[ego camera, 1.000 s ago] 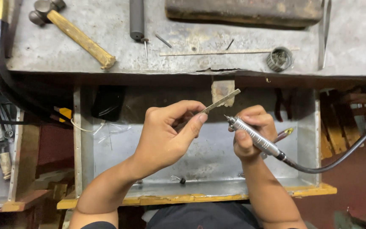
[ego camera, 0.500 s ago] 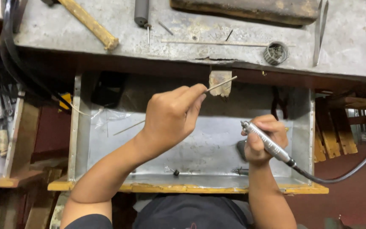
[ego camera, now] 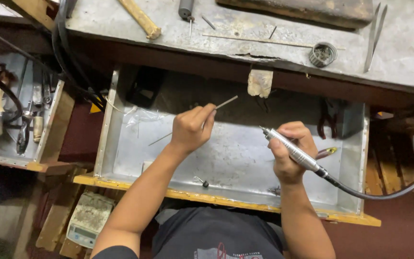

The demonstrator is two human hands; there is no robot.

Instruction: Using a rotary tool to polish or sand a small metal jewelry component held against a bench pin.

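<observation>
Your left hand (ego camera: 191, 129) pinches a thin metal rod (ego camera: 226, 102) angled up toward the wooden bench peg (ego camera: 259, 82), your right hand (ego camera: 289, 152) wraps closed around the rotary handpiece (ego camera: 291, 149), both above the metal tray drawer (ego camera: 235, 158).

Bench (ego camera: 408, 52): grey, scuffed top, with a wooden block (ego camera: 293, 9) at its far edge.
Hammer handle (ego camera: 140, 19): lying aslant on the bench.
Wire coil (ego camera: 323, 53): beside the tweezers (ego camera: 374, 33).
Drawer (ego camera: 235, 158): metal-lined tray (wooden front edge), with pliers (ego camera: 326, 122) at its right wall.
Scale (ego camera: 86, 220): low at left, possibly a small digital one.
Side tray (ego camera: 29, 120): hand tools inside.
</observation>
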